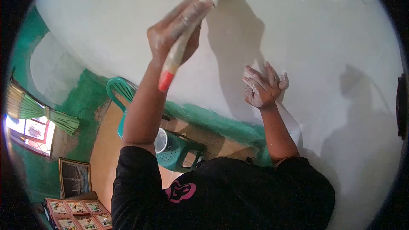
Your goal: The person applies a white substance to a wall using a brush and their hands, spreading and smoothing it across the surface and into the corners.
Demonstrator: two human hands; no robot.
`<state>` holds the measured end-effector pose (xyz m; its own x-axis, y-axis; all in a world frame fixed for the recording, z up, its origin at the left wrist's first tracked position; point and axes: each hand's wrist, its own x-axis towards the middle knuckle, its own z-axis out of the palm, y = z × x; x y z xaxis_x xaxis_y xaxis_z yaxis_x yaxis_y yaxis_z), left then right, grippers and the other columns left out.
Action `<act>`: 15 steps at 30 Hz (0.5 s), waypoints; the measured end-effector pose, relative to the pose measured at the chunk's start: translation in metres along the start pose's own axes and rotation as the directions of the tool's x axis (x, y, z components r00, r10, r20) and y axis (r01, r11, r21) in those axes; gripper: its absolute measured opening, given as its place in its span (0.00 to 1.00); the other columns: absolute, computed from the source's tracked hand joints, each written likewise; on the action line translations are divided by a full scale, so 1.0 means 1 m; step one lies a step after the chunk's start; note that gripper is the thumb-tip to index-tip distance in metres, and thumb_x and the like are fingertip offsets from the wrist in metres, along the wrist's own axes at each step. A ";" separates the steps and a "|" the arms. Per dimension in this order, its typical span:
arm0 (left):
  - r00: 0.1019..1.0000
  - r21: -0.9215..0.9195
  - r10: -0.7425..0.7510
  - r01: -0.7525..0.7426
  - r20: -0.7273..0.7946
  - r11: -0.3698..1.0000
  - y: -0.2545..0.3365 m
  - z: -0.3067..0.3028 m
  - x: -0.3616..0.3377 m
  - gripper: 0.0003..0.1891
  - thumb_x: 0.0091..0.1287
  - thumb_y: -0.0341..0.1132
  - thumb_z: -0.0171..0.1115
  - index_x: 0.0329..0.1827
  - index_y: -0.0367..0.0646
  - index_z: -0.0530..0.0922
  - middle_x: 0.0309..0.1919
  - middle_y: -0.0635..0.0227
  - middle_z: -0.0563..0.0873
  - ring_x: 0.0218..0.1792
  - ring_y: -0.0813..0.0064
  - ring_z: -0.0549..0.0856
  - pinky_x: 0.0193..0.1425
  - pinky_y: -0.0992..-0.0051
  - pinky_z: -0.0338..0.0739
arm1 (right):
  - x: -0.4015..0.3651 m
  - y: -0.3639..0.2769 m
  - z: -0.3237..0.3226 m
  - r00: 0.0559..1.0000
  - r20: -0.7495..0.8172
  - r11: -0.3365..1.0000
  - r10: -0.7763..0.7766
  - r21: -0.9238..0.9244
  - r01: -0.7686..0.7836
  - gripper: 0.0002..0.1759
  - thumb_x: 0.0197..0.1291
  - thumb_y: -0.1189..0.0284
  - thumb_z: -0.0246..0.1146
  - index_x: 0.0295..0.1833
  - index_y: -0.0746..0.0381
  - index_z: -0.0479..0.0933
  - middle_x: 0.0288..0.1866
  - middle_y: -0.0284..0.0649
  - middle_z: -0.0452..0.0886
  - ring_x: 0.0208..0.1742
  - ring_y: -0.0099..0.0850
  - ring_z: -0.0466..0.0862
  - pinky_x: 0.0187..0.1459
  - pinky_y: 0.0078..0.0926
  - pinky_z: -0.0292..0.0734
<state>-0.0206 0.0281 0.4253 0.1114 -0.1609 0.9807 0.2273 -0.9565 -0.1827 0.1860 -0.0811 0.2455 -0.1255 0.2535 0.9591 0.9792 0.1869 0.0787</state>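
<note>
My left hand (174,32) is wrapped round a paintbrush (181,44) with a long pale handle and a red end. The brush's yellowish head lies up against the white wall (315,34), and its handle slants down toward my forearm. White smears cover the fingers of that hand. Lower and to the right, my right hand (263,88) is close by the wall, its fingers spread and slightly bent, with whitish paint or paste on them. Nothing shows in its grasp. A thin white streak runs along the wall to the right of the brush head.
Below me stands a green plastic stool (179,155) with a white tub (161,140) on it. A green chair (121,89) is beside the wall. At left are a window with a green curtain (64,121), a framed picture (75,178) and a panelled box (79,213).
</note>
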 end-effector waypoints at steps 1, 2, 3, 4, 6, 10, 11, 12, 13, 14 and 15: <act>0.993 0.094 0.004 -0.015 0.120 0.995 0.001 -0.002 -0.014 0.22 0.55 0.21 0.66 0.51 0.57 0.85 0.47 0.56 0.87 0.41 0.64 0.90 0.39 0.76 0.86 | 0.000 0.000 0.000 1.000 0.004 1.000 -0.009 -0.008 0.009 0.08 0.47 0.67 0.60 0.31 0.38 0.80 0.51 0.18 0.85 0.65 0.32 0.76 0.71 0.52 0.39; 0.965 0.070 -0.074 0.058 0.253 0.996 0.015 -0.006 -0.023 0.23 0.54 0.23 0.65 0.52 0.60 0.85 0.49 0.57 0.86 0.43 0.64 0.89 0.39 0.75 0.86 | 0.001 0.000 0.000 1.000 0.006 1.000 -0.018 -0.016 0.018 0.08 0.48 0.67 0.60 0.32 0.38 0.80 0.51 0.17 0.85 0.65 0.32 0.76 0.70 0.52 0.39; 0.913 0.056 -0.144 0.133 0.382 0.990 0.031 -0.010 -0.030 0.24 0.54 0.25 0.65 0.53 0.62 0.84 0.52 0.58 0.85 0.45 0.65 0.89 0.39 0.74 0.86 | 0.002 0.000 -0.001 1.000 0.003 1.000 -0.016 -0.019 0.016 0.08 0.48 0.67 0.60 0.32 0.38 0.80 0.51 0.17 0.85 0.65 0.32 0.76 0.70 0.52 0.39; 0.874 0.034 -0.073 0.065 0.480 0.997 0.038 -0.011 -0.035 0.26 0.53 0.27 0.65 0.55 0.66 0.83 0.54 0.60 0.84 0.48 0.65 0.88 0.40 0.72 0.86 | 0.002 0.000 -0.002 1.000 0.008 1.000 -0.019 -0.022 0.020 0.08 0.49 0.68 0.59 0.32 0.39 0.80 0.50 0.18 0.86 0.65 0.32 0.76 0.70 0.52 0.39; 0.787 -0.090 0.039 0.021 0.616 0.996 0.050 -0.008 -0.045 0.31 0.50 0.31 0.67 0.59 0.73 0.79 0.55 0.66 0.84 0.53 0.64 0.86 0.44 0.70 0.86 | 0.001 0.000 -0.003 1.000 0.014 0.999 -0.024 -0.022 0.024 0.09 0.50 0.68 0.59 0.33 0.39 0.80 0.49 0.18 0.86 0.65 0.32 0.76 0.71 0.52 0.39; 0.843 0.010 -0.010 0.005 0.538 1.000 0.034 -0.017 -0.025 0.15 0.58 0.23 0.65 0.45 0.53 0.87 0.46 0.59 0.88 0.47 0.63 0.88 0.50 0.71 0.85 | 0.003 -0.001 0.000 1.000 -0.013 1.000 -0.022 -0.005 0.022 0.08 0.50 0.68 0.59 0.31 0.39 0.79 0.48 0.18 0.86 0.65 0.32 0.76 0.70 0.51 0.40; 0.897 -0.014 -0.003 0.010 0.441 1.000 0.023 -0.016 -0.018 0.12 0.60 0.22 0.65 0.45 0.45 0.86 0.46 0.56 0.87 0.47 0.62 0.88 0.52 0.70 0.84 | 0.003 -0.002 -0.001 1.000 -0.002 1.000 -0.017 -0.009 0.017 0.07 0.50 0.68 0.60 0.30 0.39 0.79 0.48 0.18 0.86 0.64 0.32 0.77 0.70 0.52 0.40; 0.945 0.000 -0.003 0.003 0.327 1.000 0.013 -0.016 -0.011 0.16 0.57 0.21 0.66 0.48 0.50 0.86 0.46 0.59 0.87 0.48 0.63 0.88 0.50 0.71 0.84 | 0.003 -0.003 -0.002 1.000 0.001 1.000 -0.016 -0.006 0.016 0.07 0.50 0.68 0.60 0.30 0.39 0.79 0.48 0.18 0.86 0.64 0.32 0.77 0.70 0.52 0.40; 0.978 0.015 0.000 -0.004 0.208 1.000 0.007 -0.016 -0.006 0.21 0.55 0.21 0.66 0.50 0.55 0.86 0.47 0.62 0.87 0.48 0.63 0.88 0.48 0.72 0.85 | 0.004 -0.003 -0.002 1.000 -0.008 1.000 -0.013 -0.004 0.013 0.07 0.49 0.68 0.60 0.29 0.39 0.79 0.48 0.18 0.86 0.65 0.31 0.76 0.70 0.52 0.40; 0.978 0.017 -0.002 -0.002 0.209 1.000 0.007 -0.016 -0.006 0.21 0.55 0.21 0.66 0.50 0.55 0.86 0.47 0.62 0.87 0.48 0.63 0.88 0.48 0.72 0.85 | 0.005 -0.003 -0.001 1.000 -0.016 1.000 -0.008 -0.002 0.008 0.07 0.49 0.68 0.60 0.29 0.39 0.79 0.48 0.18 0.86 0.65 0.31 0.76 0.71 0.52 0.41; 0.989 0.018 -0.060 0.058 0.133 0.998 0.008 -0.014 -0.006 0.20 0.56 0.21 0.66 0.49 0.53 0.86 0.46 0.61 0.88 0.48 0.63 0.88 0.48 0.72 0.85 | 0.004 -0.003 -0.001 1.000 -0.015 1.000 -0.009 -0.001 0.009 0.07 0.49 0.68 0.60 0.29 0.39 0.79 0.48 0.18 0.86 0.65 0.31 0.76 0.71 0.52 0.41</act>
<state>-0.0332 0.0177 0.4185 0.2256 -0.0692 0.9717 0.2508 -0.9597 -0.1266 0.1829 -0.0816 0.2492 -0.1316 0.2376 0.9624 0.9783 0.1881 0.0873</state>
